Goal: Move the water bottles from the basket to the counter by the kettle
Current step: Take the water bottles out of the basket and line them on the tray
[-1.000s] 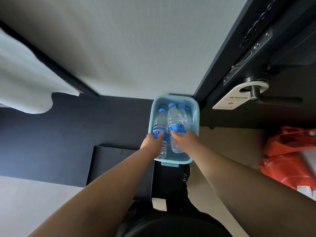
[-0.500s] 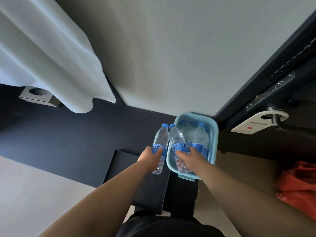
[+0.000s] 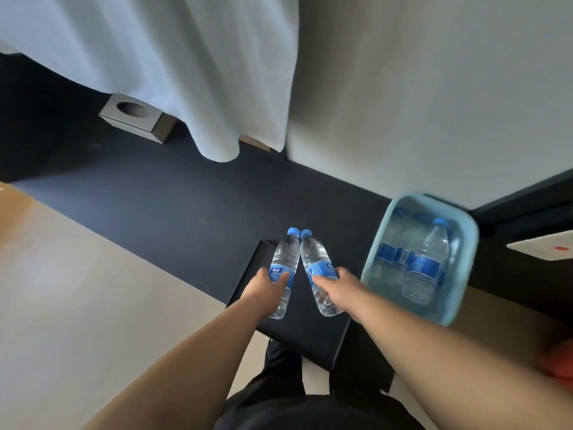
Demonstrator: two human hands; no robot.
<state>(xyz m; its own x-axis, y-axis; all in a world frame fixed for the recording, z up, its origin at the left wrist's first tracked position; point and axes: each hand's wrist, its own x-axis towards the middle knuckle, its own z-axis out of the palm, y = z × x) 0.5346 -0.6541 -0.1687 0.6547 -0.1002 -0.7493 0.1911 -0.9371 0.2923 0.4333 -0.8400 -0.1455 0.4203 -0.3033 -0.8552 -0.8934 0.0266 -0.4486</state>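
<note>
carrying goes best if each water bottle, one clasped in the left hand (image 3: pixel 267 290) and one in the right hand (image 3: pixel 333 285) beside the blue basket (image 3: pixel 465 274) holding more, is kept upright toward the unseen kettle.

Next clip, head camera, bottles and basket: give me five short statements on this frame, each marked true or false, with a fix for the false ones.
1. Each hand holds one water bottle. True: the left hand grips the left bottle, and the right hand grips the right bottle.
2. The basket is empty. False: bottles remain inside.
3. The held bottles' caps nearly touch. True.
4. The basket is red. False: it is light blue.
5. A kettle stands beside the tissue box. False: no kettle is in view.
</note>
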